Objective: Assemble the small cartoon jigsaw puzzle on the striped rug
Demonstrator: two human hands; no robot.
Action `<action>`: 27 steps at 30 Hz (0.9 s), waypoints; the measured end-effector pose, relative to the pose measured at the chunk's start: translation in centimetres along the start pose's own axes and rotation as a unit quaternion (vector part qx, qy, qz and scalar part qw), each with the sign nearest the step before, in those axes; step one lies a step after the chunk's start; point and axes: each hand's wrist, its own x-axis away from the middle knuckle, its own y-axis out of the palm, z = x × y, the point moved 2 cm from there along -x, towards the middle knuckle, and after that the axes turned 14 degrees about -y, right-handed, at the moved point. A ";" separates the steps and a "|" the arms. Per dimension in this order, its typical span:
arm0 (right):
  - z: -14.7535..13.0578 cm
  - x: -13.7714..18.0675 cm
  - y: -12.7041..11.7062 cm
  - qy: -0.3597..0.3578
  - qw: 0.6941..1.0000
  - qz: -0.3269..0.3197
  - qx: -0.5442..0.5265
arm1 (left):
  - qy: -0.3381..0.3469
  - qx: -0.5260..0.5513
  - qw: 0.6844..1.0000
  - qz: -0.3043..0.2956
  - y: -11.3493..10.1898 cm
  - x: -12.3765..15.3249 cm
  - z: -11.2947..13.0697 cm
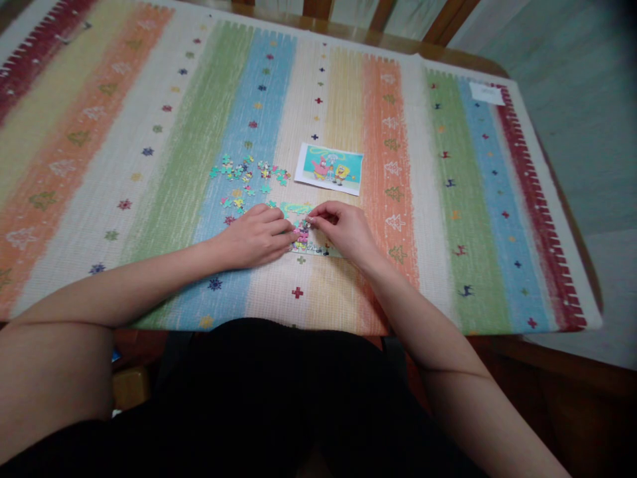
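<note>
A partly joined jigsaw puzzle lies on the cloth between my two hands, its near edge and a green upper strip showing. My left hand rests palm down at the puzzle's left side, fingers stretched and fingertips touching its edge. Over the puzzle's right part, my right hand pinches a small puzzle piece between thumb and forefinger. The fingers hide much of this piece and some of the puzzle. Loose puzzle pieces are scattered just beyond my left hand, mostly green, yellow and pink.
Behind the puzzle lies a printed cartoon picture on white paper. A striped tablecloth covers the table. A small white paper sits near the far right corner. Wooden chair slats stand beyond the far edge, and a wall is at the right.
</note>
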 end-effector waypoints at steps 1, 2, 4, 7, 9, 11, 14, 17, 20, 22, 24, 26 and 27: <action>0.1 0.0 0.0 0.000 1.000 -0.001 0.007 | -0.006 0.007 1.000 0.001 0.0 0.0 -0.1; 0.2 0.0 0.1 0.000 1.000 -0.001 0.013 | -0.012 0.011 1.000 0.004 0.0 0.1 -0.2; 0.3 0.0 0.1 0.000 1.000 -0.001 0.018 | -0.020 0.015 1.000 0.009 0.0 0.1 -0.4; 0.4 0.0 -0.1 -0.002 1.000 0.001 0.015 | 0.001 0.019 1.000 0.014 -0.1 0.2 -0.2; 0.4 0.0 -0.1 -0.002 1.000 0.001 0.016 | 0.025 0.017 0.999 0.015 -0.1 0.2 0.2; 0.3 0.1 -0.1 -0.003 1.000 0.000 0.018 | 0.036 0.009 0.999 0.015 0.0 0.3 0.5; 0.2 0.2 0.0 -0.010 1.000 0.000 0.017 | 0.028 0.011 1.000 0.009 0.2 0.2 0.8; 0.3 0.2 0.0 -0.011 1.000 -0.001 0.022 | 0.024 0.016 1.000 0.009 0.4 0.0 1.0; 0.4 0.2 -0.1 -0.008 1.000 -0.004 0.022 | 0.025 0.026 0.999 0.014 0.4 0.0 1.0; 0.4 0.2 -0.3 -0.008 1.000 0.000 0.012 | 0.001 0.068 0.998 0.016 0.4 -0.1 0.4; 0.3 0.2 -0.5 -0.009 1.000 0.001 -0.007 | -0.054 0.132 0.989 0.025 0.3 -0.4 -0.6; 0.2 0.1 -0.5 -0.010 1.000 -0.001 -0.028 | -0.119 0.181 0.975 0.039 0.4 -0.8 -1.6; 0.2 0.1 -0.5 -0.013 0.999 -0.003 -0.033 | -0.145 0.193 0.970 0.041 0.4 -1.1 -2.1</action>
